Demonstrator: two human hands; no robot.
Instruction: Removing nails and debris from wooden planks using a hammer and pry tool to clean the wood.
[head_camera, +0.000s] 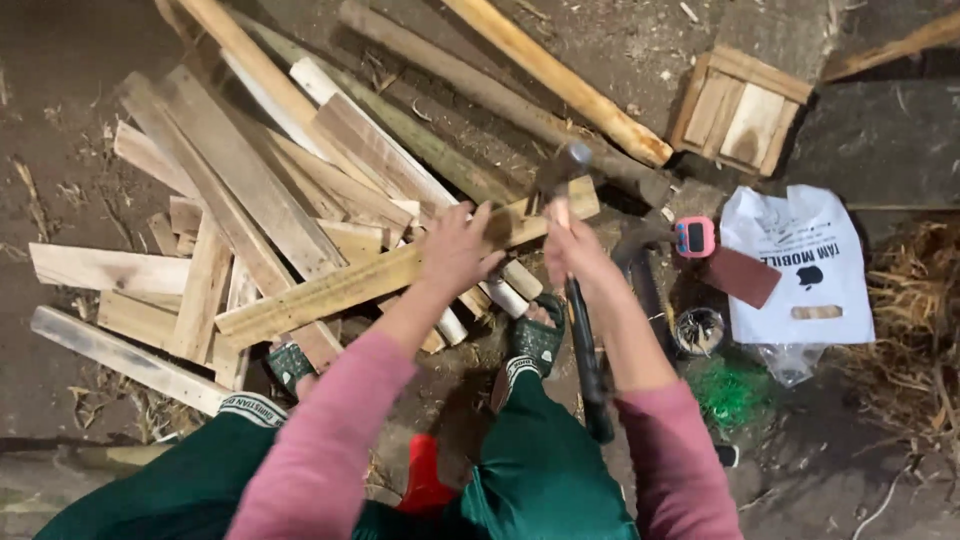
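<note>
The left hand (455, 250) lies on a long wooden slat (400, 270), its fingers (478, 222) spread and curled over the slat's upper edge, pressing on it rather than closed around it. The slat runs from about 8 o'clock to 2 o'clock across the pile of wood offcuts (240, 200) on the dirt floor (60, 60). Just beside it, at 3 o'clock, the right hand (575, 250) is wrapped tightly around the handle of a hammer (562, 170), whose dark head stands raised at 12 o'clock of that hand, over the slat's far end. Further towards 3 o'clock lie a pink gadget (694, 237) and a white plastic bag (800, 265).
</note>
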